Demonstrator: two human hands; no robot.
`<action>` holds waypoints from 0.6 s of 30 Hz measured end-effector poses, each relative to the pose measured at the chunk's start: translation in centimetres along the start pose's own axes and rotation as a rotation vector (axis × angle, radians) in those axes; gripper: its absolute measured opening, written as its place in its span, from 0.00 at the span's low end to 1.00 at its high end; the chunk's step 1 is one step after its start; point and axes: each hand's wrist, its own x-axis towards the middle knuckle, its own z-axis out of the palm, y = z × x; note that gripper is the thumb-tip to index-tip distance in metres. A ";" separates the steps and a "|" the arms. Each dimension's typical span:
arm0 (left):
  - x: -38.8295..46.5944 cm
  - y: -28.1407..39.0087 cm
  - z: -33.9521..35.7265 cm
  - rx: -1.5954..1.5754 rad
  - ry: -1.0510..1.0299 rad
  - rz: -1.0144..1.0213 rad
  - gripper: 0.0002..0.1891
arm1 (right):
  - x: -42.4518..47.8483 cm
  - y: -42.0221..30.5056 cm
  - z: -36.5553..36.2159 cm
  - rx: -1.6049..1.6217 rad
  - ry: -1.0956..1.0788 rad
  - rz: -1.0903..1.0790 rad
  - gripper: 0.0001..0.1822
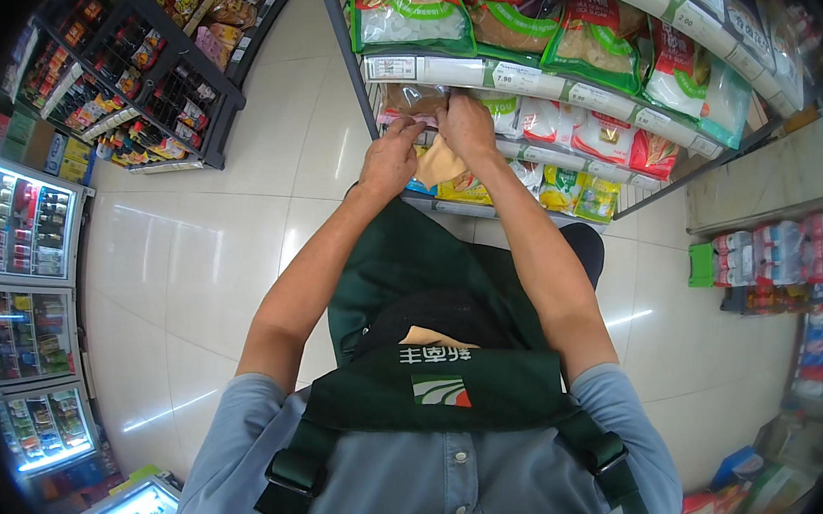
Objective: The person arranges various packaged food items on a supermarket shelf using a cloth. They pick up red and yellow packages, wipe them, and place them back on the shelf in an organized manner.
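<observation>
Both my hands reach to a lower shelf of a store rack, at its left end. My left hand (388, 158) has its fingertips at a pink-edged packet of brown goods (412, 98). My right hand (467, 126) is close beside it, fingers bent at the same packet, its fingertips partly hidden by the shelf above. A tan cloth (438, 163) hangs below and between my hands; which hand holds it I cannot tell. Another piece of tan cloth (433, 337) sticks out at the top of my dark green apron (438, 394).
Above my hands is a shelf edge with price tags (513, 75), holding bags of rock sugar (411, 18). White and red bags (603, 136) stand to the right, yellow packets (571, 191) lower down. A bottle rack (139, 82) and lit coolers (20, 225) are at left, shrink-wrapped bottles (778, 250) at right.
</observation>
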 end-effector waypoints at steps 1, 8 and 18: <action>0.0 -0.1 0.0 0.000 0.000 0.008 0.21 | 0.3 0.0 0.0 -0.012 -0.001 -0.013 0.18; 1.4 1.5 -0.2 0.083 -0.053 -0.046 0.21 | 1.1 0.6 -0.2 -0.060 -0.003 -0.090 0.17; 3.5 1.7 2.2 0.115 -0.072 0.034 0.14 | 1.1 0.9 -0.4 -0.087 0.006 -0.076 0.17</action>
